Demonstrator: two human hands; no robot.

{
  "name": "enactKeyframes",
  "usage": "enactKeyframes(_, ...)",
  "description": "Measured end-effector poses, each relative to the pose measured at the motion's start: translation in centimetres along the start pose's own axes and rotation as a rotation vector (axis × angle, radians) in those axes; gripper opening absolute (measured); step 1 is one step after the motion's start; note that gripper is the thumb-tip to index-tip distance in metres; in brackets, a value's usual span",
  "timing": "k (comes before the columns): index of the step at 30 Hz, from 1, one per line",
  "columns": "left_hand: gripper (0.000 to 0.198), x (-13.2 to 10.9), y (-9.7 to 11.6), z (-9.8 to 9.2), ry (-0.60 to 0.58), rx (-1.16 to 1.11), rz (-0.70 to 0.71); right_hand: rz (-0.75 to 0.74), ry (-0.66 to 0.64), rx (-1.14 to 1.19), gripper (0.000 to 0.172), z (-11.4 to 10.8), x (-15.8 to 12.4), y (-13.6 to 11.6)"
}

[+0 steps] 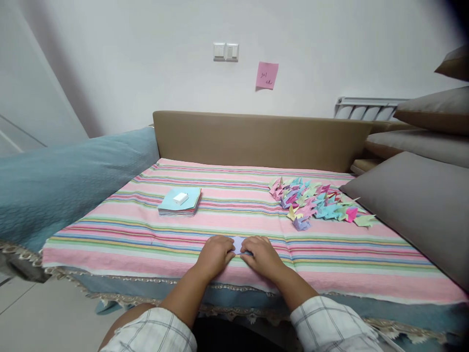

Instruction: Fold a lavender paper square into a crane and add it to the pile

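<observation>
A small piece of lilac paper [238, 245] lies on the striped cloth near the front edge, between my hands. My left hand [217, 254] has its curled fingers on the paper's left side, with the thumb at the near edge. On the right side, my right hand [262, 254] grips the paper the same way, fingers bent over it. Only the middle strip of the paper shows; its ends are hidden under my fingers, so I cannot tell its full shape or folds.
A stack of coloured square paper [179, 211] with a small white block [181, 198] on top sits at left. To the right lies a heap of folded paper cranes [318, 201]. Grey cushions [410, 210] line the right side; a brown backrest [256, 139] stands behind the striped cloth [234, 190].
</observation>
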State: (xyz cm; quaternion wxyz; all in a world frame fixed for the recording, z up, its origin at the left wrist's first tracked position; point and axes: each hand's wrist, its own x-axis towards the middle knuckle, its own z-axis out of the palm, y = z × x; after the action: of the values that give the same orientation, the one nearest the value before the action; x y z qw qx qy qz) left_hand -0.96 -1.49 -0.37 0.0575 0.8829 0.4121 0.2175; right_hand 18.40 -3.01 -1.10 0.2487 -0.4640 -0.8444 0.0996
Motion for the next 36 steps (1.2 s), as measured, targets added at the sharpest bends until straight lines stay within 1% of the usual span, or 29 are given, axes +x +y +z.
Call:
enactKeyframes(3, 0.007, 0.0, -0.1, 0.0, 0.005, -0.016, -0.021, 0.003, 0.006, -0.019, 0.003, 0.2, 0.3, 0.0)
enactKeyframes(7, 0.003, -0.1, -0.2, 0.1, 0.012, -0.02, -0.02, 0.001, 0.012, -0.03, 0.003, 0.5, 0.5, 0.0)
enactKeyframes(12, 0.004, 0.1, -0.3, 0.1, 0.032, -0.026, -0.025, 0.032, 0.025, -0.033, 0.003, 0.7, 0.4, 0.0)
enactKeyframes(17, 0.008, 0.1, -0.5, 0.4, 0.092, -0.069, -0.07, 0.101, 0.039, -0.017, 0.006, 0.9, 0.4, -0.1)
enactKeyframes(22, 0.011, 0.1, -0.6, 0.7, 0.119, -0.122, -0.109, 0.144, 0.054, -0.009, 0.012, 1.2, 0.7, -0.2)
enactKeyframes(27, 0.012, 0.3, -0.4, 0.8, 0.126, -0.131, -0.149, 0.173, 0.066, -0.005, 0.015, 1.6, 0.8, -0.1)
enactKeyframes(32, 0.014, 0.5, -0.3, 0.8, 0.126, -0.105, -0.178, 0.208, 0.067, -0.008, 0.014, 1.5, 1.1, -0.3)
enactKeyframes(36, 0.012, 0.6, -0.1, 0.9, 0.097, -0.057, -0.223, 0.235, 0.064, -0.022, 0.013, 1.5, 1.3, -0.4)
